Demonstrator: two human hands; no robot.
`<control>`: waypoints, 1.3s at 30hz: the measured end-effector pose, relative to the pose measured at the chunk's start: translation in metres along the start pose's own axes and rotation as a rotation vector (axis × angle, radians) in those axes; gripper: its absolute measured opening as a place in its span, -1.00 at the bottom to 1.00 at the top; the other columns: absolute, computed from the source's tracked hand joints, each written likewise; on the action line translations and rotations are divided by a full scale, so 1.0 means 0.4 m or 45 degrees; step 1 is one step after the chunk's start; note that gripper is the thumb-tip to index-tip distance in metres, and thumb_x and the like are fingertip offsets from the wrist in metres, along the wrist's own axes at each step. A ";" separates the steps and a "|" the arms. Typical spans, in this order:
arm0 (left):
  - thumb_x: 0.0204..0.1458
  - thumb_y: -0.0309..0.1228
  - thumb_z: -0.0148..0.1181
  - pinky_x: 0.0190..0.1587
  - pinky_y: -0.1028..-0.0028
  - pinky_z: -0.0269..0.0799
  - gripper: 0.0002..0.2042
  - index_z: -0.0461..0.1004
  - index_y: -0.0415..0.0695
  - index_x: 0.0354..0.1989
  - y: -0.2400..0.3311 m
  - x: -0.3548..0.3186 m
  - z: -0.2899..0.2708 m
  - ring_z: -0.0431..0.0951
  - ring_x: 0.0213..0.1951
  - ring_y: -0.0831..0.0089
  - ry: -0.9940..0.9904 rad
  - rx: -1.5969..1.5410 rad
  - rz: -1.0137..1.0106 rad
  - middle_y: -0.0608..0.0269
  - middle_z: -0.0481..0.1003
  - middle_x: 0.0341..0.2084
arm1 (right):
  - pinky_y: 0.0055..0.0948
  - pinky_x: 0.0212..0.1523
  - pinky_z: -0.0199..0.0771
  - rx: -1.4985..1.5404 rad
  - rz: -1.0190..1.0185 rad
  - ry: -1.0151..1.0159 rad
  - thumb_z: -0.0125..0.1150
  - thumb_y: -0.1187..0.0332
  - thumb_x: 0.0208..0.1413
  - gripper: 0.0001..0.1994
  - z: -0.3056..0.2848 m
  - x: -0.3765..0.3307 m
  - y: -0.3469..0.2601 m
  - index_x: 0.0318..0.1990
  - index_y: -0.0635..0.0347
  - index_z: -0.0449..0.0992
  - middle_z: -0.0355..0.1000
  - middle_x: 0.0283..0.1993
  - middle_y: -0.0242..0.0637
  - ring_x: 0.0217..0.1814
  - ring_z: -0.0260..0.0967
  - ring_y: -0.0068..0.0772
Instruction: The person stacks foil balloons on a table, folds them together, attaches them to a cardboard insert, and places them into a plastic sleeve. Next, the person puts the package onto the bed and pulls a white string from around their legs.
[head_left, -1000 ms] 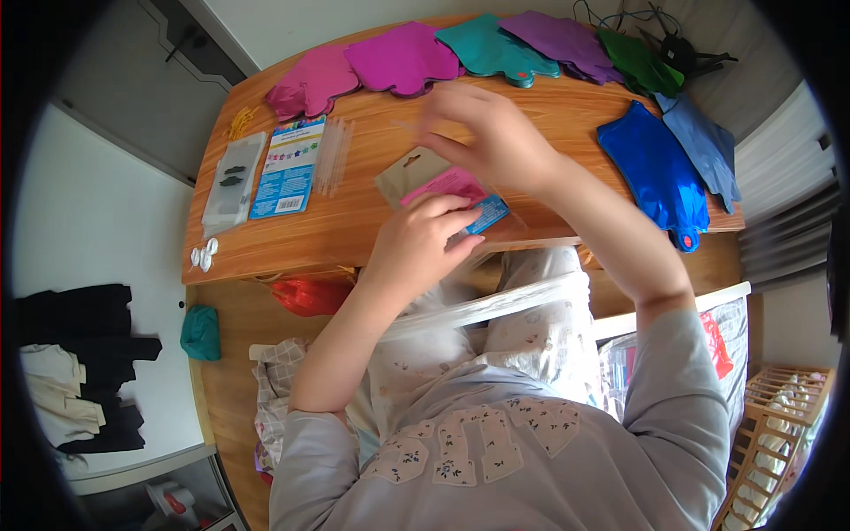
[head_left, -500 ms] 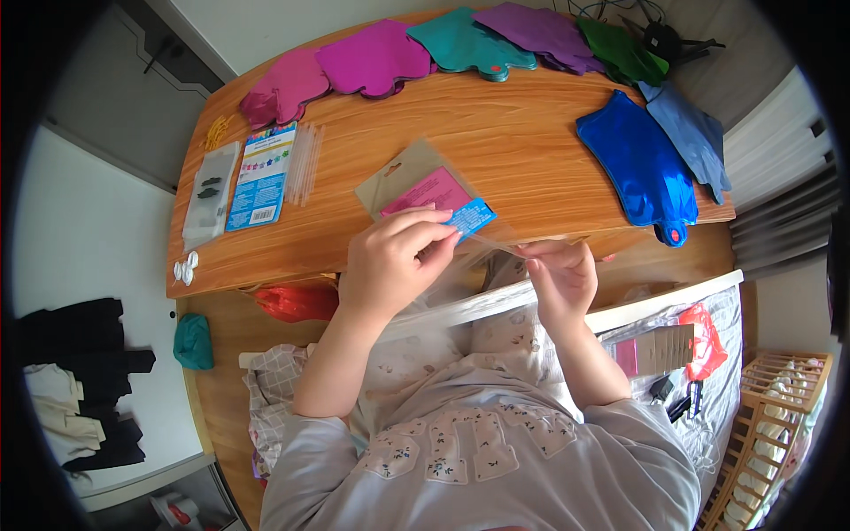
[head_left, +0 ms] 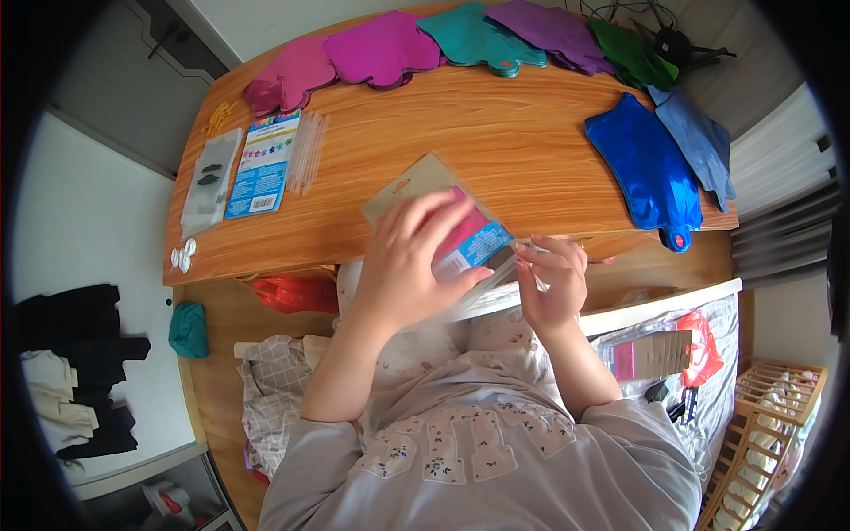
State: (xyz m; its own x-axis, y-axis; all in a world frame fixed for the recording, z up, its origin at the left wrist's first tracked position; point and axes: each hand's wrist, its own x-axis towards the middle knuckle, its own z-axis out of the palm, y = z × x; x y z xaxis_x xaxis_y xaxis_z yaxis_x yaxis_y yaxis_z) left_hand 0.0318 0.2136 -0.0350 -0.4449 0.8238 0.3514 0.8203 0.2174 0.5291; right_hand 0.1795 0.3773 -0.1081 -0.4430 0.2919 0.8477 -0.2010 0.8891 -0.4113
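A clear plastic packet (head_left: 483, 244) with a pink and blue card inside and a beige header with a hang hole lies tilted over the table's front edge. My left hand (head_left: 409, 257) is on its left side, fingers and thumb spread apart and slightly blurred; whether the fingertips touch the plastic I cannot tell. At the packet's lower right corner, my right hand (head_left: 555, 281) pinches the clear plastic edge between thumb and fingers.
Flat foil balloons in stacks line the wooden table's (head_left: 425, 115) far edge, with a shiny blue foil balloon (head_left: 645, 164) at right. Left stand a printed blue card packet (head_left: 262, 166), clear sticks (head_left: 307, 152) and white ribbon rolls (head_left: 183, 255). Beige cards (head_left: 664, 354) lie on the bed.
My left hand has loosened from closed fingers to a spread hand. More of the packet's blue panel shows now. My right hand keeps its pinch, shifted slightly.
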 end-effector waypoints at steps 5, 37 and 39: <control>-0.02 0.14 0.33 0.46 0.06 -0.03 -0.05 0.14 -0.25 0.43 -0.055 -0.005 0.000 0.02 0.48 -0.02 -0.178 0.264 -0.080 -0.04 0.14 0.43 | -0.29 -0.03 0.54 0.279 0.110 -0.001 0.31 0.65 0.08 -0.80 0.011 -0.026 -0.008 -0.23 0.24 0.40 0.62 -0.19 -0.14 -0.06 0.59 -0.18; -0.13 0.07 0.43 0.45 -0.07 -0.05 -0.10 0.24 0.02 0.42 -0.046 0.010 -0.025 0.03 0.48 -0.01 -0.344 0.250 0.069 0.09 0.12 0.46 | -0.23 0.02 0.47 0.030 0.324 -0.391 0.48 0.50 -0.13 -0.75 -0.035 0.063 -0.042 -0.22 0.09 0.71 0.60 -0.03 -0.32 0.03 0.45 -0.16; -0.12 0.10 0.40 0.45 -0.06 -0.05 -0.11 0.23 0.03 0.42 -0.052 0.009 -0.028 0.03 0.48 0.00 -0.354 0.265 0.070 0.10 0.12 0.45 | -0.24 -0.04 0.48 0.009 0.298 -0.471 0.47 0.49 -0.12 -0.79 -0.038 0.075 -0.045 -0.25 0.07 0.71 0.62 -0.15 -0.40 -0.02 0.46 -0.21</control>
State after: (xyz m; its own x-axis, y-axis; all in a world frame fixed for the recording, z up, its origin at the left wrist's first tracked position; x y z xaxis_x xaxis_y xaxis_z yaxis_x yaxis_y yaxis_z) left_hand 0.0091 0.2063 -0.0362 -0.3062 0.9422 0.1358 0.9089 0.2469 0.3360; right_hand 0.1832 0.3753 -0.0702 -0.7601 0.3383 0.5548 -0.0635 0.8110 -0.5816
